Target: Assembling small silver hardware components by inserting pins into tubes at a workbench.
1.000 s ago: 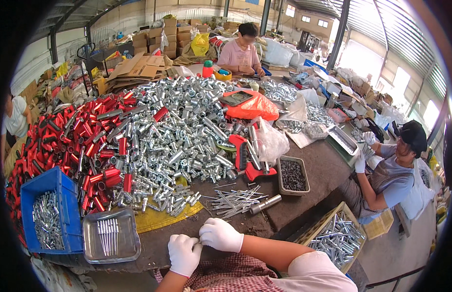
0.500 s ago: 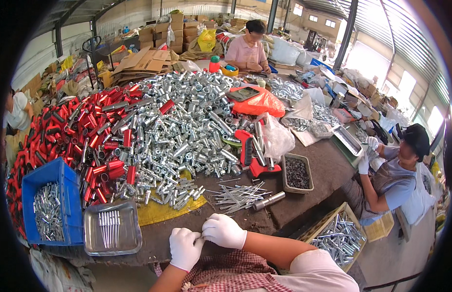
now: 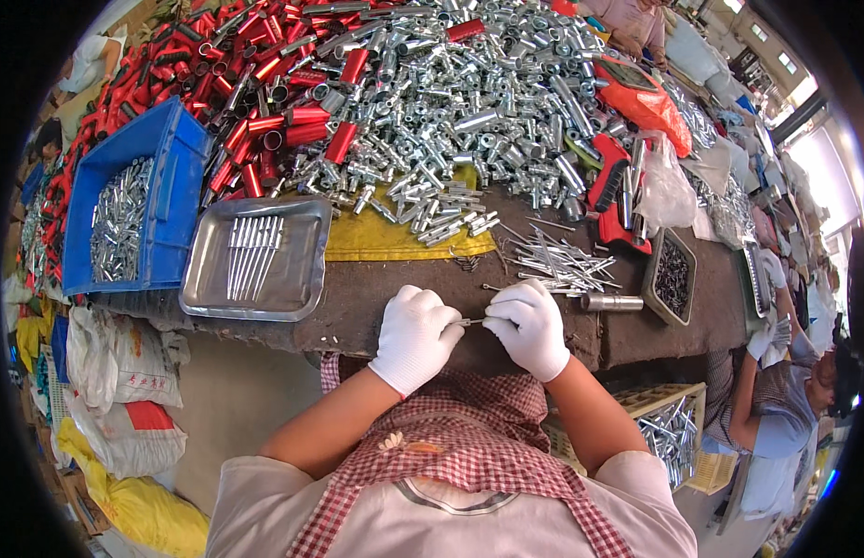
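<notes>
Blue bin (image 3: 176, 177), yellow cloth (image 3: 395, 240), red-checked apron (image 3: 469, 446), white gloves.

Bright, even daylight fills the scene, strongest at the upper right, where the open side of the shed (image 3: 804, 121) washes out to white. The heap of metal parts (image 3: 469, 102) glints and the steel tray (image 3: 258, 259) shows soft glare, while shadows stay faint (darkest under the table edge). Fisheye distortion bends straight lines near the black round rim, and the centre stays sharp.
</notes>
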Available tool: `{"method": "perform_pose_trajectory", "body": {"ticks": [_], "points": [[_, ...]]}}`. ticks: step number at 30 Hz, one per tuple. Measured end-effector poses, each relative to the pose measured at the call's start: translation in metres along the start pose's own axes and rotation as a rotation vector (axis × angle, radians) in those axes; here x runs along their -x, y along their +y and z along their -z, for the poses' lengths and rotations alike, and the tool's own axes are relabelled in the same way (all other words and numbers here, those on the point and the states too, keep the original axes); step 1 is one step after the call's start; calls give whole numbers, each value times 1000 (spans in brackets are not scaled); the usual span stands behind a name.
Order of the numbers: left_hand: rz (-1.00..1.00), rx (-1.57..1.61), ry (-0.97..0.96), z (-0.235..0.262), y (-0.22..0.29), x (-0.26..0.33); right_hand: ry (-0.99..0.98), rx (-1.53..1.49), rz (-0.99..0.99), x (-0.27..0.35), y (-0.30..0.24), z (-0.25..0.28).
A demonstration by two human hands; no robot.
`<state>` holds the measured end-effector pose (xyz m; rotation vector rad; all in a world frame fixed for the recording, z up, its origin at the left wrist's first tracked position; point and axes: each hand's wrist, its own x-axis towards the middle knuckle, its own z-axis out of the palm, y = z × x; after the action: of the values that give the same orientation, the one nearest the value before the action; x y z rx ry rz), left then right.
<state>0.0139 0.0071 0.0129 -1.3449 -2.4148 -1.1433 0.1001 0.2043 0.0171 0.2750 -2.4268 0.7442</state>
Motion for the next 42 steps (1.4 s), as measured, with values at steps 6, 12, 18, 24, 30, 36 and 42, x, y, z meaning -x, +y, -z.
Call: {"method": "perform_pose_trajectory", "body": {"ticks": [6, 12, 18, 24, 30, 36, 42], "points": [[-39, 0, 10, -1, 2, 4, -131, 98, 211, -9, -15, -10], [-55, -15, -70, 1, 3, 6, -416, 283, 57, -7, -24, -9], [-22, -32, -98, 11, 14, 2, -602, 350, -38, -30, -31, -14], [-34, -43, -80, 1, 15, -4, -407, 296, -75, -14, -23, -6], [-56, -42, -50, 0, 11, 3, -284, 316, 115, 14, -28, -17], [-61, -135, -104, 3, 20, -1, -177, 191, 49, 21, -26, -18], [-193, -251, -11, -9, 15, 2, -33, -48, 24, 19, -23, -6]]}}
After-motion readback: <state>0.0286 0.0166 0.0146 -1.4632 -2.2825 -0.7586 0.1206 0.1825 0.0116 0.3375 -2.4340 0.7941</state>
